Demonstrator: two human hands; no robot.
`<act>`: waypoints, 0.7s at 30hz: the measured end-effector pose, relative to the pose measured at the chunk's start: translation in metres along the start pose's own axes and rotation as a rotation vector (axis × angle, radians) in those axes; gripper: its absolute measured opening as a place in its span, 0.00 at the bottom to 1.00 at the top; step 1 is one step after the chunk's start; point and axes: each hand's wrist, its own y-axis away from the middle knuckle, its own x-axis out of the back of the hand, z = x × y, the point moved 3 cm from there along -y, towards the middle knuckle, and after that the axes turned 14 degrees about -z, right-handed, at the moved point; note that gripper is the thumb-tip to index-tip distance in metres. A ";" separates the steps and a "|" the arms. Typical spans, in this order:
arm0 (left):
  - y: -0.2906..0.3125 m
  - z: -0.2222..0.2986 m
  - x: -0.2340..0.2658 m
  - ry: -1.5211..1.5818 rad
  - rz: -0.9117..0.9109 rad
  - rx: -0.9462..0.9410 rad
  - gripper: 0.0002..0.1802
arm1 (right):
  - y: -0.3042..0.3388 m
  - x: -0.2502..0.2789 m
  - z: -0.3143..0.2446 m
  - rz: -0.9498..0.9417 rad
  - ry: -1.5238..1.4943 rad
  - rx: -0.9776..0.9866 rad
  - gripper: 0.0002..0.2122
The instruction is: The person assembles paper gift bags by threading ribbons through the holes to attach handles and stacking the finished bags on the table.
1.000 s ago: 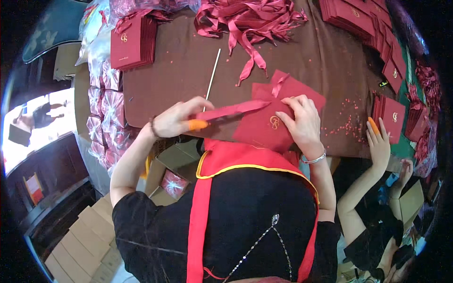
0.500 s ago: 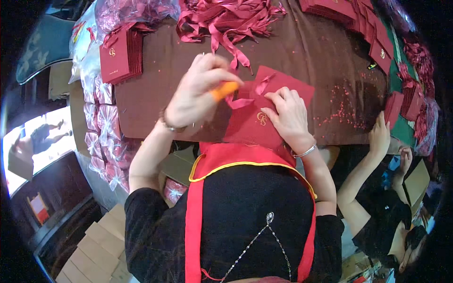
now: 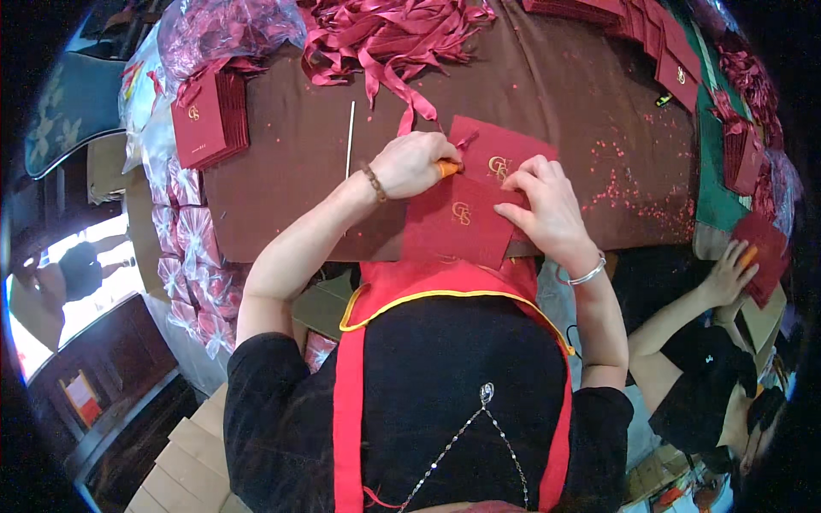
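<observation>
Brown cloth covers the table [image 3: 547,85]. At its near edge lie two red cards [image 3: 466,218], overlapping. At the cards' 10 o'clock, the left hand [image 3: 410,164] is closed around an orange tool [image 3: 448,168]. The right hand [image 3: 547,209] presses them flat at 3 o'clock, gripping nothing. Ribbons [image 3: 385,34] pile at 12 o'clock; a card stack [image 3: 209,120] sits at 9 o'clock.

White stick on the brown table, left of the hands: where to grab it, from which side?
Judging by its pose, pinch the white stick mid-length from above, fingers closing across it from left and right. It lies flat, thin and straight on the brown table, with bare cloth on both sides.
</observation>
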 end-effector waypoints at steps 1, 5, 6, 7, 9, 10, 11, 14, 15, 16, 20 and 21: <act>-0.001 -0.001 -0.001 0.111 0.002 0.015 0.11 | 0.004 -0.001 0.002 0.000 0.000 -0.004 0.12; -0.005 0.003 -0.003 0.311 0.121 0.007 0.17 | 0.012 -0.006 0.006 -0.146 -0.335 -0.097 0.12; -0.007 0.001 -0.005 0.360 0.103 0.037 0.17 | 0.014 -0.011 0.012 -0.186 -0.542 -0.192 0.12; -0.008 0.000 -0.008 0.370 0.122 0.053 0.16 | 0.017 -0.017 0.018 -0.224 -0.749 -0.287 0.12; -0.008 0.001 -0.014 0.386 0.190 0.031 0.11 | 0.020 -0.022 0.023 -0.177 -0.667 -0.243 0.11; -0.007 0.003 -0.014 0.302 0.199 0.061 0.11 | 0.020 -0.020 0.019 -0.096 -0.596 -0.193 0.11; -0.007 0.006 -0.014 0.217 0.209 0.091 0.10 | 0.021 -0.019 0.014 -0.016 -0.523 -0.144 0.10; -0.003 0.012 -0.017 0.013 0.361 0.039 0.08 | 0.023 -0.021 0.002 0.077 -0.478 -0.144 0.10; 0.000 0.017 -0.015 -0.067 0.426 0.037 0.06 | 0.024 -0.020 0.000 0.111 -0.426 -0.143 0.10; 0.005 0.027 -0.007 -0.260 0.588 -0.078 0.03 | 0.023 -0.019 0.003 0.130 -0.389 -0.105 0.10; 0.025 0.046 -0.002 -0.235 0.636 -0.077 0.11 | 0.018 -0.029 0.018 -0.077 -0.780 -0.293 0.11; 0.029 0.051 -0.004 -0.229 0.590 -0.046 0.12 | 0.017 -0.031 0.024 -0.075 -0.781 -0.297 0.11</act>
